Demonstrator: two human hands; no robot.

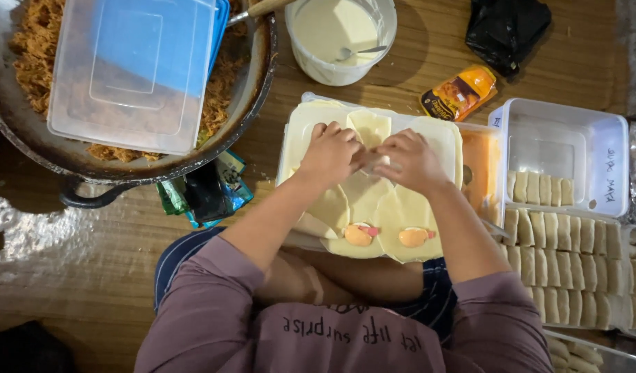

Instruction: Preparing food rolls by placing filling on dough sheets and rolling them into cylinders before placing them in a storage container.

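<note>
Left hand (329, 153) and right hand (410, 160) meeting at centre of pale wrapper sheets (373, 207), fingers curled, pinching small roll (367, 160) between them; grip partly hidden. Sheets spread flat over board (304, 124) on lap, probably for easy rolling. Two filling dabs (385, 236) waiting near front edge. Finished rolls packed in rows in white trays (594, 145), at right within reach. Cream bucket (338, 41) with spoon ahead; shredded filling in big pan (259, 76), plastic lid (128, 69) resting on top.
</note>
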